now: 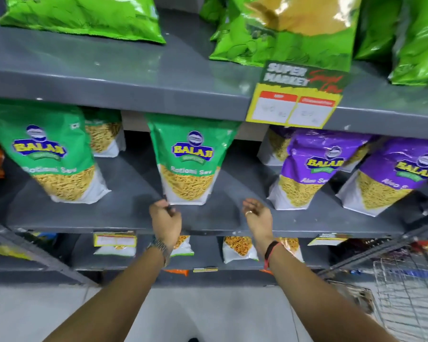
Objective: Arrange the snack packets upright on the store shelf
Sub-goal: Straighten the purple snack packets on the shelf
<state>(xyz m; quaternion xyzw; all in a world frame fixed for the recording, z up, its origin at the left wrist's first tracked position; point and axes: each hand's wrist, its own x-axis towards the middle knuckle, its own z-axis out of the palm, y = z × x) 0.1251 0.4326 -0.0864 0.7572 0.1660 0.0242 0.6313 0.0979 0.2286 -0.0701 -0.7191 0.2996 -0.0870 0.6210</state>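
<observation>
Head view, looking down at a grey metal store shelf (124, 215). A green Balaji Ratlami Sev snack packet with a clear window of yellow sev (190, 159) stands upright at the middle of this shelf, its white base on the shelf surface. The left hand (165, 219), a metal watch at its wrist, has its fingertips at the packet's lower left corner; whether they pinch the corner or only touch it cannot be told. The right hand (256, 213), with a ring on one finger, hovers loosely open and empty just right of the packet's base, apart from it. A second green packet of the same kind (52, 154) stands upright to the left. Two purple Balaji Aloo Sev packets (314, 169) stand to the right, tilted. A yellow and green supermarket price tag (297, 99) hangs from the edge of the shelf above.
</observation>
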